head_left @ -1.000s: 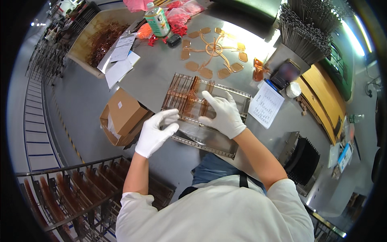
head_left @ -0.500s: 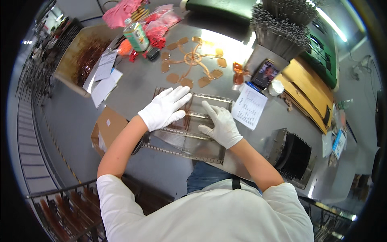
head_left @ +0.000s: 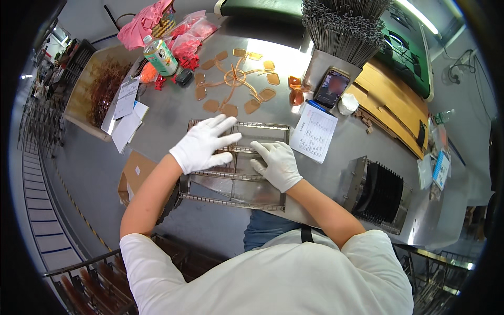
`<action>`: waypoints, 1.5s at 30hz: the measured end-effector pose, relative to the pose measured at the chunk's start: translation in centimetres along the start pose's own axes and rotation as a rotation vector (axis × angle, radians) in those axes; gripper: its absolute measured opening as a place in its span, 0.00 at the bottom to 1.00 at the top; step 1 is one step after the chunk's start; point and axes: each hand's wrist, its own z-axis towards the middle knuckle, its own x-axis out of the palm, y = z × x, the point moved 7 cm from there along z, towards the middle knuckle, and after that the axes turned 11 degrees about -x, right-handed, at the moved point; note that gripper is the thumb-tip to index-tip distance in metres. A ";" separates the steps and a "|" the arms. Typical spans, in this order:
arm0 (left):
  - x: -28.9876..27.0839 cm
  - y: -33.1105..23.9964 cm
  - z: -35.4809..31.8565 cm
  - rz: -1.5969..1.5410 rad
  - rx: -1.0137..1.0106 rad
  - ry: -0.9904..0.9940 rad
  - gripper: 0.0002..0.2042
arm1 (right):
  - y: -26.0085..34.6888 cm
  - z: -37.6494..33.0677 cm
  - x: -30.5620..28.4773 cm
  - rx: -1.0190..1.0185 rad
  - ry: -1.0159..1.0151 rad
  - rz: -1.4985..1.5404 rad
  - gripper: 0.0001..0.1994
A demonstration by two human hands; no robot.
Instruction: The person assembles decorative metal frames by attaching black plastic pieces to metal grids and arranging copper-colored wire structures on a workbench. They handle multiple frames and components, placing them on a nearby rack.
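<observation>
A grey metal worktable (head_left: 157, 113) fills the head view, cluttered along its far side. Near the front edge lies a flat metal wire rack (head_left: 233, 176), a frame with toothed cross rails, in front of the person. The left hand (head_left: 203, 144), in a white glove, lies flat on the rack's far left part with fingers spread and stretched out, gripping nothing. The right hand (head_left: 278, 164), also gloved in white, rests palm down on the rack's middle, fingers loosely extended, also holding nothing. Beyond the rack sits an amber spoked piece with flat pads (head_left: 234, 81). To the far left stand a green bottle (head_left: 160, 55) and loose papers (head_left: 126, 113). To the right lie a printed sheet (head_left: 315, 131), a phone (head_left: 331, 88) and a bundle of metal rods (head_left: 344, 26).
</observation>
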 end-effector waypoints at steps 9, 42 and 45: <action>0.2 0.7 0.9 -0.046 -0.079 0.105 0.36 | 0.0 0.0 -0.1 0.002 -0.052 0.009 0.18; 2.7 1.8 2.3 -0.108 -0.057 0.166 0.38 | -0.2 0.0 0.4 0.013 -0.033 0.011 0.19; 1.6 2.3 2.2 -0.100 -0.099 0.165 0.39 | -0.3 -0.1 0.4 0.025 -0.025 0.011 0.20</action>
